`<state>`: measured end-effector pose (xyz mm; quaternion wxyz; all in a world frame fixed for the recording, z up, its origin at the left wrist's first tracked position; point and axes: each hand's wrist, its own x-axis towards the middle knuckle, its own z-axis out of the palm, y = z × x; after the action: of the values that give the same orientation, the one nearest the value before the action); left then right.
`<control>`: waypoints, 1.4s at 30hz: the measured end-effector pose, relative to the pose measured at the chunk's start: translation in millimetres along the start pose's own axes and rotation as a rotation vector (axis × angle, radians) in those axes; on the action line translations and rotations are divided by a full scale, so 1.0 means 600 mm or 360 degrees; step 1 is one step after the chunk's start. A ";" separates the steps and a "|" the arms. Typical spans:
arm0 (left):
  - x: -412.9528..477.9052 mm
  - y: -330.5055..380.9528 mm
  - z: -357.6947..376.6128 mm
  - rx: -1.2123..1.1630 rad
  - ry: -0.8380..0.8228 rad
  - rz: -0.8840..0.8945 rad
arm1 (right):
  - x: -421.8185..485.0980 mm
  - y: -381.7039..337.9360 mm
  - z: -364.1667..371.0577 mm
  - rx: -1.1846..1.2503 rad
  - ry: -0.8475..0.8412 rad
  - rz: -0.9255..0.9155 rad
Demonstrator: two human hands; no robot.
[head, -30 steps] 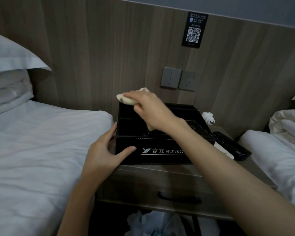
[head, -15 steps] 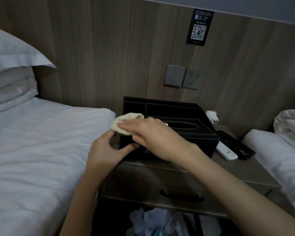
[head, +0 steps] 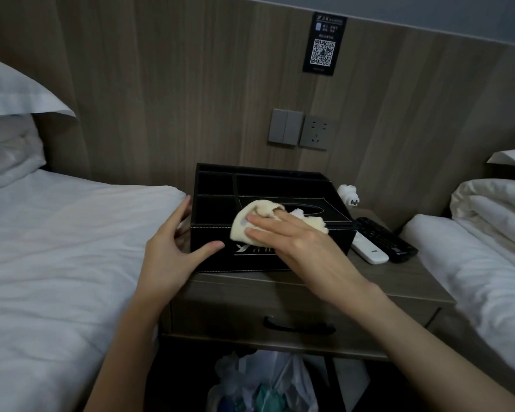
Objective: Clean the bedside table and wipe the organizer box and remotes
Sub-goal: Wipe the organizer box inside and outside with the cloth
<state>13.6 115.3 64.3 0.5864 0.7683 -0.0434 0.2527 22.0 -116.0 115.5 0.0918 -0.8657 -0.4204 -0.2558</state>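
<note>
A black organizer box with open compartments and a tissue slot stands on the wooden bedside table. My right hand presses a cream cloth flat against the box's front top edge. My left hand braces the box's left front corner, thumb on the front face. To the right of the box lie a white remote and a black remote, side by side.
White beds flank the table: one on the left, one on the right. A white plug adapter sits behind the box by the wood wall panel. A drawer handle faces me; a bag of rubbish lies below.
My right hand has carried the cloth from the box's back left rim forward to its front edge. The left hand has stayed at the left front corner.
</note>
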 end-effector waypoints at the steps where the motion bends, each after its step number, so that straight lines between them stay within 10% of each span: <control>1: 0.000 0.001 0.000 -0.0045 0.0005 -0.0007 | -0.011 0.010 -0.003 -0.0001 0.0034 0.0039; 18: 0.001 -0.006 0.037 0.0283 0.0073 0.0274 | -0.118 0.111 0.054 0.0244 0.0554 0.0745; 32: 0.008 0.016 0.101 0.1016 0.0172 0.0915 | -0.100 0.120 0.057 -0.0012 0.0795 0.0660; 42: 0.036 0.053 0.195 0.1432 -0.0039 0.0769 | -0.111 0.114 0.047 0.0112 0.0820 0.0735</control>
<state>60.2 2.5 80.3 0.1219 0.9156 -0.1136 0.3659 50.9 -194.0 60.4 0.2802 -0.8413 -0.1849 -0.4236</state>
